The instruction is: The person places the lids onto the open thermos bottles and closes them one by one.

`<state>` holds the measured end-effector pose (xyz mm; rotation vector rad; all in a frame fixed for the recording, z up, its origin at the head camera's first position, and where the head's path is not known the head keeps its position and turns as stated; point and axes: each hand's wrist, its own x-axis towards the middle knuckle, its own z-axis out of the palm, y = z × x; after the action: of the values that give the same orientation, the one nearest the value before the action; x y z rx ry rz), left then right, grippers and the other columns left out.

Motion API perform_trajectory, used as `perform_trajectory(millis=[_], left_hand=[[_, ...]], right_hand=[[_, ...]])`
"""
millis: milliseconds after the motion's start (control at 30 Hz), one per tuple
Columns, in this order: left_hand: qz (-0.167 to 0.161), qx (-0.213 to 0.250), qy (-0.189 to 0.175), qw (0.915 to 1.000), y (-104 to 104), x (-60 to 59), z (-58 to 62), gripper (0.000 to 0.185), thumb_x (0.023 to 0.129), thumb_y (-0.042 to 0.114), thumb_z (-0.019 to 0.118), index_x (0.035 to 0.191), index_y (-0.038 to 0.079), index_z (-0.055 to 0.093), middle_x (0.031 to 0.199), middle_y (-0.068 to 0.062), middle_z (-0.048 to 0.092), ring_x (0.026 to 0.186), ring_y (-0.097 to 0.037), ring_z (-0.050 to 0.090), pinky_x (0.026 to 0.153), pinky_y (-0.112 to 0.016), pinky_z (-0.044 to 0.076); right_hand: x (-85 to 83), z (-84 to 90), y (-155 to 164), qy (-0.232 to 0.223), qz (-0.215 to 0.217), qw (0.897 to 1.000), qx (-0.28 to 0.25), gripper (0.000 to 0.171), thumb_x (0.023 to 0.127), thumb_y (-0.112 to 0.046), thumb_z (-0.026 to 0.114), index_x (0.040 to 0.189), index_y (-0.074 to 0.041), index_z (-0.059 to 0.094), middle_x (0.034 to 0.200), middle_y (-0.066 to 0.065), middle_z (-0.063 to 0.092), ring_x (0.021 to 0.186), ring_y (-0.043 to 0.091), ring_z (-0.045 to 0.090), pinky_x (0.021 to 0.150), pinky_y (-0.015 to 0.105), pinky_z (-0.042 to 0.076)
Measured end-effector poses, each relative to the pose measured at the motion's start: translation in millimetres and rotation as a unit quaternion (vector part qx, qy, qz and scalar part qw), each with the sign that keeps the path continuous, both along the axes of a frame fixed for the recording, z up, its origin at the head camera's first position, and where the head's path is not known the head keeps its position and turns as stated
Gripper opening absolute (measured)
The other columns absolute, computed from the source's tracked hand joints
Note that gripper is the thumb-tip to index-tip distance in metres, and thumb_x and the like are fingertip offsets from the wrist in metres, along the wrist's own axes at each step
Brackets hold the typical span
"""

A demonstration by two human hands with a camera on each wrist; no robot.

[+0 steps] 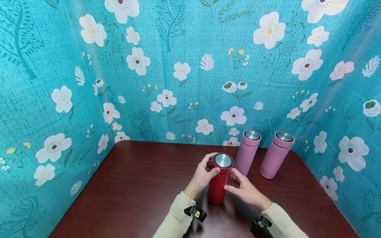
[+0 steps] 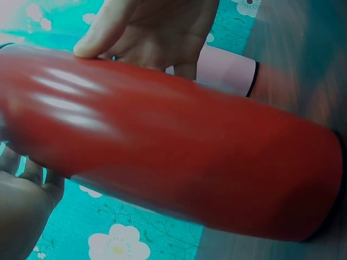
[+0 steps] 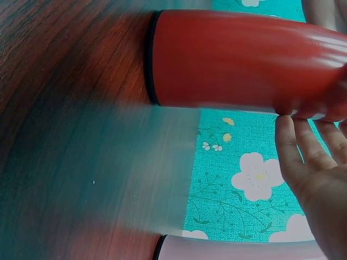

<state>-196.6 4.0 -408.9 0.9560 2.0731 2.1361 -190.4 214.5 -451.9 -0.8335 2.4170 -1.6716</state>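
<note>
Head view: left hand (image 1: 203, 176) curled round the upper part of a red cylindrical metal flask (image 1: 219, 179), thumb laid just under its silver steel lid (image 1: 223, 160), fingers wrapped behind the cap. Right hand (image 1: 245, 189) against the flask's right side at mid-height — thumb and fingertips touching the red wall, fingers only loosely bent. Flask upright on a dark reddish-brown wooden table (image 1: 131, 185), near the middle and toward the near edge. Just behind and to its right, a pink cylindrical flask with a steel top (image 1: 248, 152); further right, a second pink cylindrical flask (image 1: 276, 154), apart from the first. Cream sleeves on both forearms, a small black strap at each wrist. Behind and on both sides, a teal fabric backdrop printed with white flowers (image 1: 178, 72).

Left wrist view: red flask filling most of the picture, lying diagonally across it, blurred. A thumb (image 2: 100, 32) pressed on its upper edge, the palm behind it. Other fingers dim at the lower left corner — grip there hard to make out. A strip of one pink flask showing beyond the hand.

Right wrist view: red flask across the top, black ring at its base meeting the table. Fingertips (image 3: 287, 135) touching its underside, fingers fairly straight and close together. Edge of a pink flask along the bottom.
</note>
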Motion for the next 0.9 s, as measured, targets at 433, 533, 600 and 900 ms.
perform_trajectory(millis=[433,533,600,900], left_hand=[[0.007,0.017,0.015,0.9997,-1,0.6,-5.3,0.069,0.091,0.042,0.059,0.140,0.001,0.032,0.129,-0.015,0.049,0.114,-0.014,0.048,0.098,-0.034,0.041],[0.013,0.020,0.005,0.9997,1,2.1,-4.7,0.066,0.090,0.039,0.062,0.136,0.001,0.033,0.126,-0.013,0.050,0.113,-0.013,0.048,0.097,-0.034,0.041],[0.017,0.019,0.004,0.9997,1,2.7,-4.4,0.063,0.090,0.037,0.063,0.134,0.001,0.034,0.124,-0.013,0.051,0.110,-0.012,0.048,0.095,-0.035,0.043],[0.001,0.023,0.041,0.9989,2,-13.0,-22.7,0.060,0.093,0.040,0.056,0.139,0.005,0.037,0.124,-0.014,0.053,0.109,-0.014,0.051,0.091,-0.034,0.046]], right_hand=[[4.7,7.7,-2,-0.001,0.000,1.000,0.003,0.059,0.088,-0.007,0.065,0.140,-0.006,0.035,0.129,0.012,0.053,0.110,0.017,0.056,0.089,0.037,0.048],[3.8,6.3,-2,-0.002,0.000,1.000,0.001,0.059,0.088,-0.007,0.065,0.140,-0.006,0.035,0.128,0.012,0.054,0.110,0.019,0.056,0.089,0.037,0.047],[3.5,5.8,-2,-0.001,0.000,1.000,0.001,0.059,0.088,-0.007,0.065,0.140,-0.006,0.036,0.128,0.012,0.054,0.109,0.019,0.056,0.089,0.037,0.047],[3.3,6.9,-2,0.001,0.004,1.000,-0.003,0.059,0.088,-0.006,0.065,0.139,-0.006,0.036,0.126,0.011,0.055,0.109,0.018,0.056,0.089,0.050,0.046]])
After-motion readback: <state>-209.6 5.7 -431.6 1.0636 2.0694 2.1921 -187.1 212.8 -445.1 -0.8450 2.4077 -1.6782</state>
